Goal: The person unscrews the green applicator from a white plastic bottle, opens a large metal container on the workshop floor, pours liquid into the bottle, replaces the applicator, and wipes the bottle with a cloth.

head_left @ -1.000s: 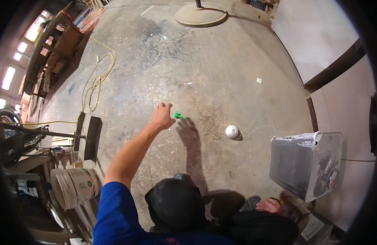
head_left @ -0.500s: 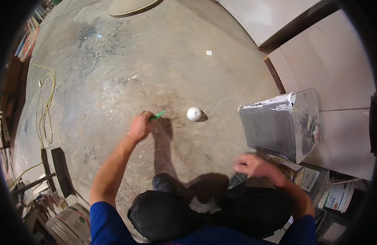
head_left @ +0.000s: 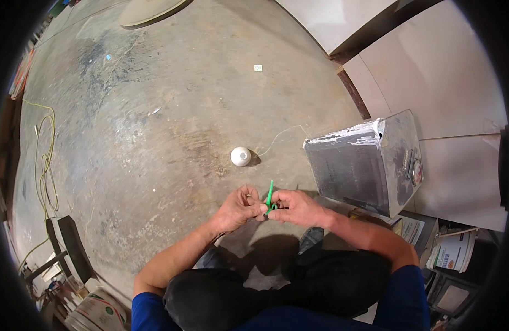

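Observation:
In front of my knees, my left hand and my right hand meet with fingertips pinched together. Between them is a thin green plastic piece, its narrow end pointing away from me. My fingers hide much of its lower part, where a small loop or hook shape shows beside my right fingertips. Beyond my hands a white ball with a pale spot on top rests on the concrete floor. A thin white string runs from beside the ball to the corner of a dark grey box.
White-crusted along one edge, the box stands close to my right arm. Large pale panels lie behind it, with a white bucket nearer me. A yellow cord coils on the left floor, near a dark stand.
My left hand has brought the green piece rightward and nearer to me. My right hand has moved left to meet it, and both now grip it. The view has shifted slightly.

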The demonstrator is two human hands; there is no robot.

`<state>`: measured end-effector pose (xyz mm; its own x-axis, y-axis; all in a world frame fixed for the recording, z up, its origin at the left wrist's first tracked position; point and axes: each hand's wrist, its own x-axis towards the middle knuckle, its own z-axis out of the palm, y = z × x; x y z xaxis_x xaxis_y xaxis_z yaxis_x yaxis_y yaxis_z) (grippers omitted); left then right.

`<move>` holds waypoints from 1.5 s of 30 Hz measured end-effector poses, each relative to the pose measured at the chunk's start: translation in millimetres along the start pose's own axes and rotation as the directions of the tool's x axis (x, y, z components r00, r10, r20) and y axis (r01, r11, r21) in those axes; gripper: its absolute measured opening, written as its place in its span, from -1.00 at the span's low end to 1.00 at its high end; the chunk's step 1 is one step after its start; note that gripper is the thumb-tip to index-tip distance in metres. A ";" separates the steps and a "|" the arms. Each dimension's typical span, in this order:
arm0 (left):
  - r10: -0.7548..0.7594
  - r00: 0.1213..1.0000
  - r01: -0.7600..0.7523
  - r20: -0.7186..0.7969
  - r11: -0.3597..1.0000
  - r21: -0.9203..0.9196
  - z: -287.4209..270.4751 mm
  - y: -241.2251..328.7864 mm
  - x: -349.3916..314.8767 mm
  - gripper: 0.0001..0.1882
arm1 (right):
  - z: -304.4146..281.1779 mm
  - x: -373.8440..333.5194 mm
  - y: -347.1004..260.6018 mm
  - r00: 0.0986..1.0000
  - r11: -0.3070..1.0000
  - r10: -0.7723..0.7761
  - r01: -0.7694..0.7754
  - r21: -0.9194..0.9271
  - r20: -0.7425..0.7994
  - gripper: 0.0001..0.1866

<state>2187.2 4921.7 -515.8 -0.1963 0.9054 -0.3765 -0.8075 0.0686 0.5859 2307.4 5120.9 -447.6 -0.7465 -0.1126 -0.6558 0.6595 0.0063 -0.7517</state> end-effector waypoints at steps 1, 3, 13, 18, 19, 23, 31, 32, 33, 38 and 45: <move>-0.029 1.000 0.029 -0.005 1.000 0.004 0.0 0.6 0.3 -0.67 | -0.9 1.2 1.5 1.000 1.000 -0.007 0.007 -0.021 -0.001 -0.68; -0.070 0.998 0.070 0.001 0.998 0.008 0.5 -0.2 3.6 -0.69 | -3.3 -2.7 1.5 0.998 0.997 -0.063 0.062 -0.046 -0.015 -0.70; 0.572 0.736 0.296 -0.363 0.210 0.932 -70.2 -11.9 54.9 -0.20 | -29.9 -4.6 17.9 0.989 0.920 -0.146 0.142 0.364 -0.017 -0.68; 0.571 0.766 0.317 -0.297 0.068 0.946 -81.8 -9.7 96.0 -0.12 | -38.2 -3.7 4.4 0.991 0.881 -0.131 0.119 0.459 -0.005 -0.66; 0.582 0.764 0.299 -0.277 0.060 0.952 -81.9 -9.1 101.5 -0.16 | -39.0 -4.6 0.3 0.991 0.877 -0.136 0.127 0.464 -0.014 -0.66; 0.543 0.780 0.259 -0.311 0.172 0.950 -81.7 9.3 103.5 -0.31 | -43.0 -16.1 -23.9 0.993 0.887 -0.112 0.122 0.445 -0.049 -0.65; 0.137 0.927 -0.052 -0.350 0.969 0.242 28.3 137.2 23.2 -0.38 | -76.2 -59.2 -159.7 0.952 0.901 -0.186 0.264 0.344 -0.242 -0.65; 0.128 0.930 -0.097 -0.346 0.990 0.106 48.5 156.6 10.3 -0.38 | -77.1 -62.7 -192.5 0.941 0.897 -0.217 0.297 0.327 -0.260 -0.66; 0.133 0.940 -0.125 -0.315 0.991 0.046 67.6 176.4 -3.6 -0.36 | -76.1 -66.4 -227.0 0.928 0.891 -0.247 0.330 0.310 -0.278 -0.67; 0.208 0.968 -0.215 -0.140 0.976 -0.036 169.4 312.1 -86.6 -0.23 | -48.2 -100.0 -408.8 0.930 0.913 -0.313 0.351 0.210 -0.195 -0.70; 0.250 0.968 -0.249 -0.032 0.968 0.029 263.5 492.5 -256.5 -0.15 | 37.3 -175.2 -662.0 0.912 0.903 -0.395 0.407 -0.138 0.108 -0.68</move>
<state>1986.5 4833.7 58.4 -0.4097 0.8798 -0.2408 -0.7164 -0.1469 0.6821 2004.9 5099.4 167.6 -0.9317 -0.2130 -0.2941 0.2794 0.0970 -0.9553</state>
